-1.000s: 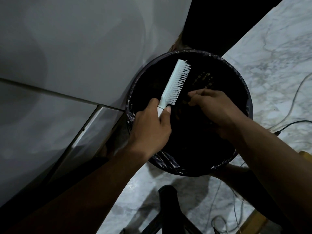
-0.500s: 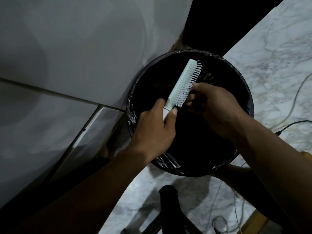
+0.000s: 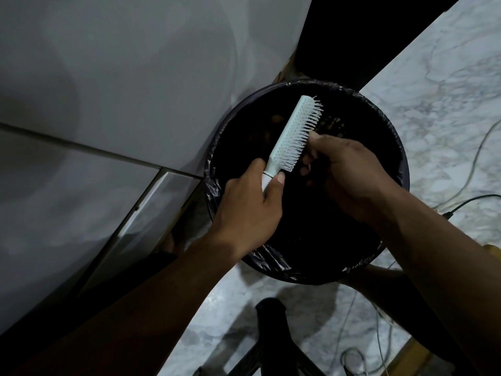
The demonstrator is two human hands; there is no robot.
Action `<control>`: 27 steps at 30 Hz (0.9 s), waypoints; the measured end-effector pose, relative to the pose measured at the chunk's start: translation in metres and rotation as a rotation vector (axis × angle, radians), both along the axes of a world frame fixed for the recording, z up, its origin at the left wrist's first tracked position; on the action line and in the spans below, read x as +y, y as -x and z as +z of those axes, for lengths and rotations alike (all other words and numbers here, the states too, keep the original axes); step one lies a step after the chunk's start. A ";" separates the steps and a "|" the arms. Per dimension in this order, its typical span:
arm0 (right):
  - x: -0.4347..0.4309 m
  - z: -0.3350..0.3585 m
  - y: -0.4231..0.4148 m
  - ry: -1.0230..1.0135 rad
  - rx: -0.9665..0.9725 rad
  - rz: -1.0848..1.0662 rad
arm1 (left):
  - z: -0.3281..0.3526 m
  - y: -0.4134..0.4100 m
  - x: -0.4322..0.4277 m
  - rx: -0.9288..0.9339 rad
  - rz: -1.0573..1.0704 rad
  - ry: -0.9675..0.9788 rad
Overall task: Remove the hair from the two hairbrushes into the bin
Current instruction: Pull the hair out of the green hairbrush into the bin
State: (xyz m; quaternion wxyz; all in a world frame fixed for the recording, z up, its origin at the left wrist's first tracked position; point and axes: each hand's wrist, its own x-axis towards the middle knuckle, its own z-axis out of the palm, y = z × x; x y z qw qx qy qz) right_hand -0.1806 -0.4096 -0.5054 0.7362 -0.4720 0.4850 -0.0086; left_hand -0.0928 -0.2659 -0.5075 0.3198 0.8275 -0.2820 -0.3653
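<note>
A pale hairbrush [image 3: 294,134] hangs over the round bin [image 3: 390,137] lined with a black bag. My left hand [image 3: 249,210] grips the brush by its handle, bristles facing right. My right hand [image 3: 349,175] is curled against the bristles near the middle of the brush head, fingertips pinched among them. Any hair between the fingers is too dark to make out. Only this one brush is in view.
A grey wall and a tiled ledge [image 3: 151,202] fill the left. Marble floor [image 3: 433,109] lies to the right with thin cables [image 3: 479,196] across it. A dark stand or stool leg [image 3: 273,335] rises at the bottom centre.
My right hand has moved up to the bristles and closed its fingers on them. The brush tilted slightly rightward in my left hand.
</note>
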 end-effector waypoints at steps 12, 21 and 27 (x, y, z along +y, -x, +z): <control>-0.002 0.005 0.000 0.151 0.162 -0.097 | -0.004 -0.007 0.000 -0.002 0.117 -0.096; -0.003 -0.006 0.007 0.123 0.419 0.040 | -0.004 -0.008 0.000 -0.008 0.110 -0.100; -0.005 -0.005 0.003 0.158 0.292 -0.129 | 0.000 -0.002 0.000 -0.027 0.006 -0.064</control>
